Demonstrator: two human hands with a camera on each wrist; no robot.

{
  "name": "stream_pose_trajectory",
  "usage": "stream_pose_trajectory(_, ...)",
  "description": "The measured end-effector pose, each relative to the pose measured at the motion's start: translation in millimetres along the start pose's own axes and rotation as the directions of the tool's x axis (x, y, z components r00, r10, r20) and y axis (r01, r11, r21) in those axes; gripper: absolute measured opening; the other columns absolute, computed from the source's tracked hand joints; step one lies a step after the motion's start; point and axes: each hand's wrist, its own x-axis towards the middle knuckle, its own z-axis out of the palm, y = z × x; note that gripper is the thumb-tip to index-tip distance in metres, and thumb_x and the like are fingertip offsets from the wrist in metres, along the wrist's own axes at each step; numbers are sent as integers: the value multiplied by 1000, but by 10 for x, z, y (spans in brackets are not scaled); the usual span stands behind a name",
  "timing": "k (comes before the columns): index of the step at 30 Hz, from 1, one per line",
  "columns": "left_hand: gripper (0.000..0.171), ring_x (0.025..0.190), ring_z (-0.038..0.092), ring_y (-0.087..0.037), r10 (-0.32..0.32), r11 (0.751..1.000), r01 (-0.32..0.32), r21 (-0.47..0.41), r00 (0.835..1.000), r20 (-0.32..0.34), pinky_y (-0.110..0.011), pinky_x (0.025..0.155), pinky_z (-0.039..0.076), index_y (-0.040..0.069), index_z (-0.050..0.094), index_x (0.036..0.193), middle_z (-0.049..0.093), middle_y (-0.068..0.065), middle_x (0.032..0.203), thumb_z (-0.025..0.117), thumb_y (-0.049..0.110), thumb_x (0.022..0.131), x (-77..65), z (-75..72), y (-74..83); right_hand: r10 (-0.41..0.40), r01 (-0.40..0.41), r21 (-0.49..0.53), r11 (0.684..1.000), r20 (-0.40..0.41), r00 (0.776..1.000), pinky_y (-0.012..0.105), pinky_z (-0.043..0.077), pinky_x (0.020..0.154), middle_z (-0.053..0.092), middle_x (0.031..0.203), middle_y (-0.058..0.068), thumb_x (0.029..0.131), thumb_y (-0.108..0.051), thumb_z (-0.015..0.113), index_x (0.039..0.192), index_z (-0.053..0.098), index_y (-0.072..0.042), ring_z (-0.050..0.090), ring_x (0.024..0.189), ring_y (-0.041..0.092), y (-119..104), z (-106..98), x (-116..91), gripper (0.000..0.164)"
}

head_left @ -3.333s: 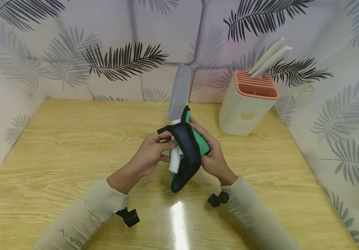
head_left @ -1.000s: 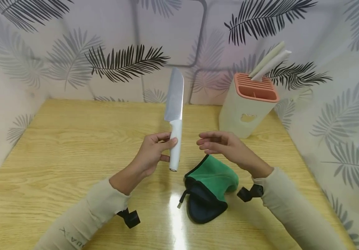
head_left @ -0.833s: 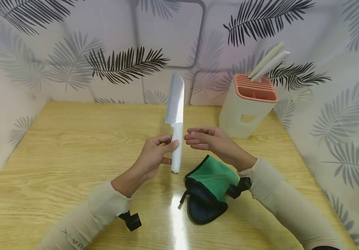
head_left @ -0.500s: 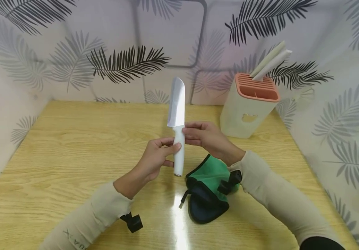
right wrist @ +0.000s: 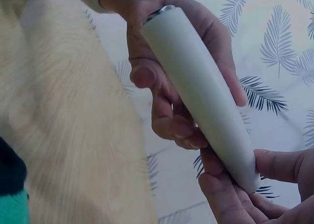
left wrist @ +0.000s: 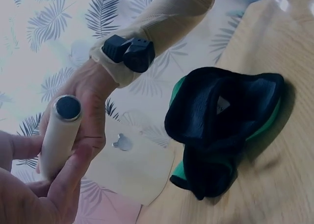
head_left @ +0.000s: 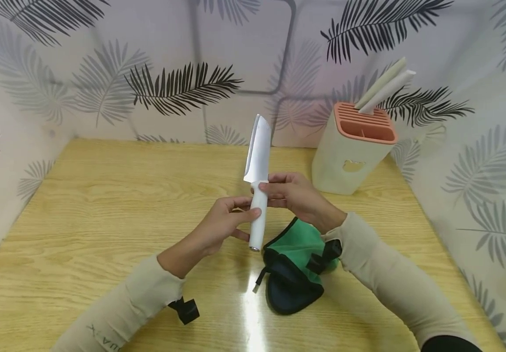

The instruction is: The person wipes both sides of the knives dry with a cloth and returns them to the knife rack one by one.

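Observation:
A knife [head_left: 259, 154] with a broad silver blade and a white handle [right wrist: 196, 87] is held up over the table, blade pointing away. My left hand [head_left: 224, 222] grips the lower handle between thumb and fingers. Higher up, close to the blade, my right hand [head_left: 298, 195] pinches the handle between thumb and fingertips. In the left wrist view the handle's metal-rimmed butt end [left wrist: 67, 108] faces the camera. A green and black cloth pouch [head_left: 294, 264] lies on the table below my right forearm, its dark lining showing.
A cream knife block [head_left: 345, 161] with a slotted orange top stands at the back right, two pale handles [head_left: 382, 85] sticking up from it. The wooden table [head_left: 125, 195] meets leaf-patterned walls at the back and right.
The pouch was around the handle at first and now lies on the table. My right hand let it go, came leftward and took hold of the upper handle. The knife has shifted slightly right.

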Motion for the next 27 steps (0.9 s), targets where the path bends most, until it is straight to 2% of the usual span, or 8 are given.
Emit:
stream_pose_trajectory(3,38,107,62,-21,6,1000,-6,5,999,41,-38,74,63,-7,56,134,61,-13,124,56,10,101,-16,-24,17,-26,26,-2,1000,8,1000,26,62,79,74,90,-5,99,-5,55,125,55,10,73,82,8,-20,-48,-8,29)
stream_pose_trajectory(7,37,106,59,-23,9,1000,-10,8,999,54,-41,76,64,-7,57,133,60,-12,123,57,10,100,-35,-53,37,-52,54,-60,997,32,998,26,62,78,74,90,-6,99,-3,54,119,58,7,73,83,7,-69,-139,-13,23)
stream_pose_trajectory(11,38,110,58,-26,19,1000,-20,21,998,55,-43,78,63,-6,57,133,57,-18,134,58,11,99,-46,-77,49,-33,41,-149,988,54,998,30,62,80,75,93,-6,98,-4,55,119,58,7,72,87,7,-147,-215,-9,23)
stream_pose_trajectory(15,37,111,59,-25,17,1000,-18,25,998,54,-42,78,63,-3,58,133,54,-18,140,58,13,100,-54,-84,61,-13,31,-252,967,71,997,32,61,82,74,97,-3,98,-4,55,124,56,11,70,90,7,-247,-296,-2,29)
stream_pose_trajectory(19,36,112,58,-28,22,999,-24,31,997,70,-39,78,63,-1,58,134,55,-17,139,58,13,101,-58,-95,73,-14,47,-377,925,89,996,34,61,82,73,101,-1,98,-5,58,127,58,10,70,91,8,-388,-386,11,33)
stream_pose_trajectory(24,36,100,59,-18,45,998,-50,46,993,113,-38,77,63,-2,58,134,56,-18,137,58,13,101,-63,-106,83,-8,57,-532,845,94,996,33,62,80,75,105,7,97,-8,61,126,61,8,69,89,9,-554,-469,22,33)
stream_pose_trajectory(27,36,94,59,-13,45,998,-51,49,992,122,-38,76,63,-3,58,133,57,-18,135,57,13,101,-65,-104,84,-6,71,-600,797,109,994,30,61,74,75,103,9,97,-8,61,125,62,7,68,86,10,-611,-495,32,32)
